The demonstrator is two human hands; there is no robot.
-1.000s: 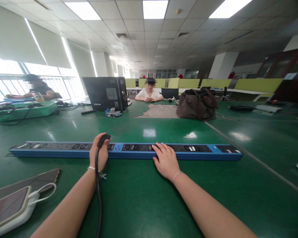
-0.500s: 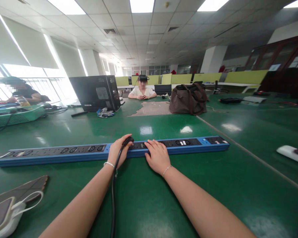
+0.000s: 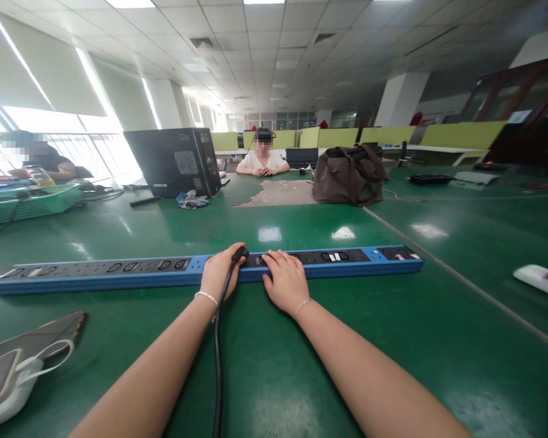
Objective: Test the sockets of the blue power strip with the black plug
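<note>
A long blue power strip [image 3: 91, 280] with black sockets lies across the green table in front of me. My left hand [image 3: 220, 272] is closed around a black power plug [image 3: 241, 253] over the middle of the strip. From the plug a black cable [image 3: 218, 365] runs over my wrist toward me. Whether the plug sits in a socket is hidden by my fingers. Just to its right, my right hand [image 3: 285, 277] rests on the strip with its fingers stretched over the sockets and the thumb at the near side.
A phone [image 3: 0, 380] with a white cable lies at the near left. Farther back are a green basket [image 3: 55, 204], a black computer case [image 3: 164, 164], gloves [image 3: 192, 200] and a brown bag [image 3: 342, 182]. A person [image 3: 262, 159] sits across the table, another [image 3: 50, 159] at the left.
The view has tilted down slightly. My left hand, with the plug, has shifted a little right along the strip, and my right hand slightly left, so they are closer together.
</note>
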